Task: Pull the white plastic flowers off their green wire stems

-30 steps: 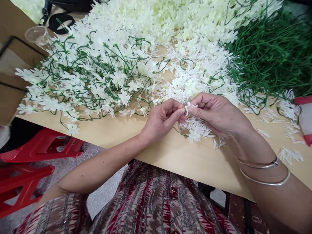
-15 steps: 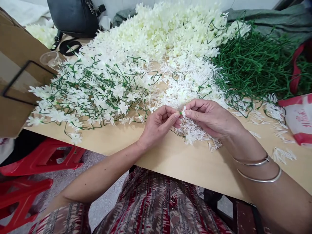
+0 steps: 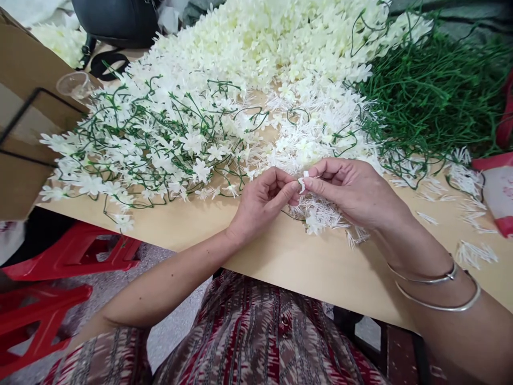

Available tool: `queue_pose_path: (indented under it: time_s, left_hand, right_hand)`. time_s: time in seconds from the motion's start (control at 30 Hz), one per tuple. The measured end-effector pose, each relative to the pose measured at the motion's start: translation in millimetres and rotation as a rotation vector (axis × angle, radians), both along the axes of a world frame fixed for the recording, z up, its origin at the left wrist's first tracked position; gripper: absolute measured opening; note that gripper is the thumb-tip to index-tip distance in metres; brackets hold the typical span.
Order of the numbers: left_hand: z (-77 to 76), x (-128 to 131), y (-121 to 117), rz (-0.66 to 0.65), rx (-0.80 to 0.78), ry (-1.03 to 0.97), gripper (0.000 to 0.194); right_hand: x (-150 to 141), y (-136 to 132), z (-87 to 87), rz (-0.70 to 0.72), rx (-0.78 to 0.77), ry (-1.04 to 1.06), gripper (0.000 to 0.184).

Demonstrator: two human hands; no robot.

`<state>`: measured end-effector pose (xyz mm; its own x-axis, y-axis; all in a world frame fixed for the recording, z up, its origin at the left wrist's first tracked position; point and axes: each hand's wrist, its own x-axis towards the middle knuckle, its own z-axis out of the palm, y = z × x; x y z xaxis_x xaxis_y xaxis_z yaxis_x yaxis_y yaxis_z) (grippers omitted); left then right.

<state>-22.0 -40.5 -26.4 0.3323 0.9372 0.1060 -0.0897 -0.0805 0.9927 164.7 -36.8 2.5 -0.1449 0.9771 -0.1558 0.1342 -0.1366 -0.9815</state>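
Left hand: pinched narrow, center of frame (anything between the fingertips hidden)
Right hand: holding small white flower, just beside
Green stems: heaped, upper right

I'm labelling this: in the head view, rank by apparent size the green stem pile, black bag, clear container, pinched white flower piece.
Green stem pile
Black bag, cropped above
Clear container
White flower piece, partly hidden
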Motion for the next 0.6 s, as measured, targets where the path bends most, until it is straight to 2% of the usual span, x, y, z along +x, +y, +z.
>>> queue_pose_path:
  time_s: [0.23,0.6]
  left_hand:
    - [-4.3,0.2,0.3,-0.009,-0.009,0.008,0.033]
    - [-7.5,-1.0,2.8,-0.046,-0.015,-0.001,0.031]
  right_hand:
    - [-1.9,-1.0,5.3,0.068,0.01,-0.014,0.021]
    - [-4.1,-0.4,-3.9,0.123,-0.03,0.112,0.024]
